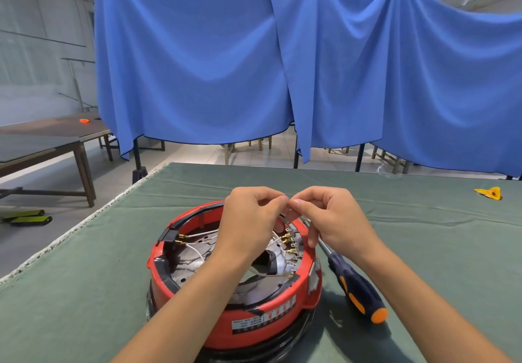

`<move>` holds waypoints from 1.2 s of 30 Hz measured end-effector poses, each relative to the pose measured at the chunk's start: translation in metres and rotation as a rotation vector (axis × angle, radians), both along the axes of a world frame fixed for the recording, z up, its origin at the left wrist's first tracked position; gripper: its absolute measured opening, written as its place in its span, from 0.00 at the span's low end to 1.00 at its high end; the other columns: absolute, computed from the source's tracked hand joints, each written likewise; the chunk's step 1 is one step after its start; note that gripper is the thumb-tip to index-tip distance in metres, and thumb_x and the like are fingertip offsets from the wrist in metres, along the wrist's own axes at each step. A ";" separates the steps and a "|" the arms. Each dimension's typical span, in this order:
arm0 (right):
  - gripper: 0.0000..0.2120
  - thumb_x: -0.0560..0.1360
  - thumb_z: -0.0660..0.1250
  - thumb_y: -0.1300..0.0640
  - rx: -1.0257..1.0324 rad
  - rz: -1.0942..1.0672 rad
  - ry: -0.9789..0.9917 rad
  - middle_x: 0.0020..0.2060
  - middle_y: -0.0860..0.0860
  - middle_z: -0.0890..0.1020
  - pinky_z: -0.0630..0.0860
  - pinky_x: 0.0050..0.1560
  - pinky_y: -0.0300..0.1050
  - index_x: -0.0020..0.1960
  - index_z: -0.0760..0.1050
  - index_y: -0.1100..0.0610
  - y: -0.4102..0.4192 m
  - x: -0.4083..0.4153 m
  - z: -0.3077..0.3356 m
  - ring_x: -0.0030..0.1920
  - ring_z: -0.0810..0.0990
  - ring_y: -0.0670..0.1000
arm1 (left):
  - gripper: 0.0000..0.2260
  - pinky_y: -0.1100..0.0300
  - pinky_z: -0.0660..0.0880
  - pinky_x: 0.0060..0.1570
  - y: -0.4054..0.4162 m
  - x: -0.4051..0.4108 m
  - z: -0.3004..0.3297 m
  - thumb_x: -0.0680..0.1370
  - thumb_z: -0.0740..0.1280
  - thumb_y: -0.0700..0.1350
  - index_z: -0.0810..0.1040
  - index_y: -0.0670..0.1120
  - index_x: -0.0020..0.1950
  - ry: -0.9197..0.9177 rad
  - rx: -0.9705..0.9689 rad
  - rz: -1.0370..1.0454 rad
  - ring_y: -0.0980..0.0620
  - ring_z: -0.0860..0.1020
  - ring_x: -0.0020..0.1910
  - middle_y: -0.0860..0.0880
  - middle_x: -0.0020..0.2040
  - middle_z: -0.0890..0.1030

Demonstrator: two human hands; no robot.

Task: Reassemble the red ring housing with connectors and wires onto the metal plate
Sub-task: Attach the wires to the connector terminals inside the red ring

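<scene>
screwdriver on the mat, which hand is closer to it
Right. The right hand is raised just above the screwdriver, over its shaft end, fingers pinching something small. The left hand is over the red ring housing, farther to the left.

Two bare hands work here, the left hand (251, 215) and the right hand (327, 218), fingertips meeting above one round red plastic ring housing (226, 323) that sits directly beneath them. Inside it lies one grey metal plate (192, 261), under the left wrist. Several brass-tipped connectors (288, 239) line the ring's inner wall below the right hand's fingers; their exact number cannot be told. Two more brass connectors (180, 238) jut from one black block left of the left hand. A few thin white wires (197, 251) cross the plate. One screwdriver with a dark blue and orange handle (358, 289) lies under the right forearm. One yellow scrap (490, 193) lies far right of the right hand.
</scene>
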State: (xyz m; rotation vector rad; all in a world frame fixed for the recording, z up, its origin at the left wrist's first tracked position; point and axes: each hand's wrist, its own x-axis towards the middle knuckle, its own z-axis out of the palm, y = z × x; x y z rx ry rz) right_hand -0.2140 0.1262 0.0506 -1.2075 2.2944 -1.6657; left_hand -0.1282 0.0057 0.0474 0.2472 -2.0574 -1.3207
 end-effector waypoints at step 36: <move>0.06 0.79 0.61 0.59 -0.284 0.066 -0.540 0.42 0.54 0.86 0.65 0.20 0.34 0.47 0.75 0.61 0.005 0.004 0.013 0.18 0.70 0.44 | 0.03 0.71 0.64 0.19 0.010 0.005 0.005 0.75 0.69 0.42 0.82 0.48 0.44 -0.218 0.094 -0.268 0.63 0.71 0.20 0.52 0.32 0.81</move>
